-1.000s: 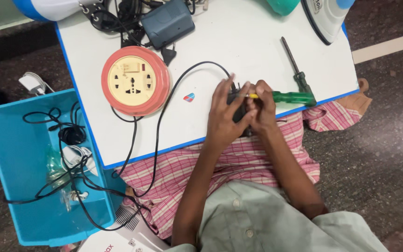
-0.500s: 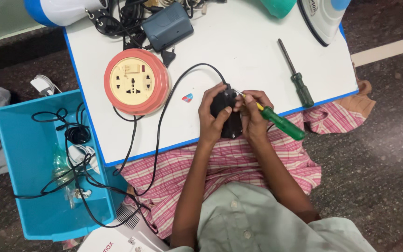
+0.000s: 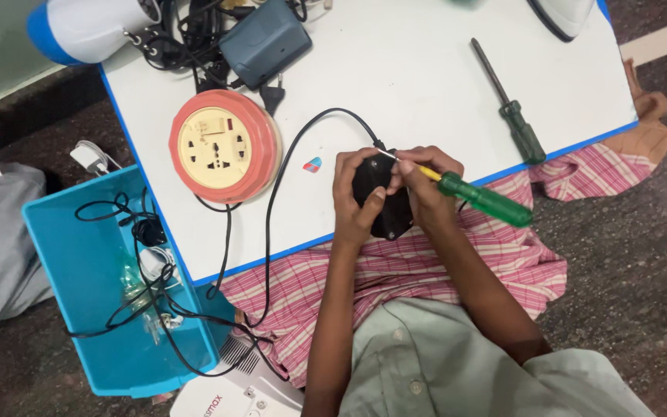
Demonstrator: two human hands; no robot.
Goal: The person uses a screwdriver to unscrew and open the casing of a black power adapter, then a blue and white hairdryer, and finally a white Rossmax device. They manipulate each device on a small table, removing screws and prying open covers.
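**Screwdriver tip on black adapter**

Black adapter (image 3: 380,197) sits at the table (image 3: 426,85) near edge, right of the round socket reel (image 3: 221,147). Left hand (image 3: 353,205) clamps its left side. Right hand (image 3: 422,189) grips green-handled screwdriver (image 3: 465,193), shaft slanting up-left, tip meeting the adapter's top.

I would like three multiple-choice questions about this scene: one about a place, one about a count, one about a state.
1. Where is the round orange extension socket?
A. in the blue bin
B. on the white table, left of the hands
C. on the floor

2. How many green-handled screwdrivers show?
A. one
B. two
C. three

3. What is the state of the right hand?
A. resting open
B. gripping a screwdriver
C. out of view

Answers: 1 B, it sits on the white table. 2 B, one screwdriver is held, a second lies on the table. 3 B, its tip meets the black adapter that the left hand holds.
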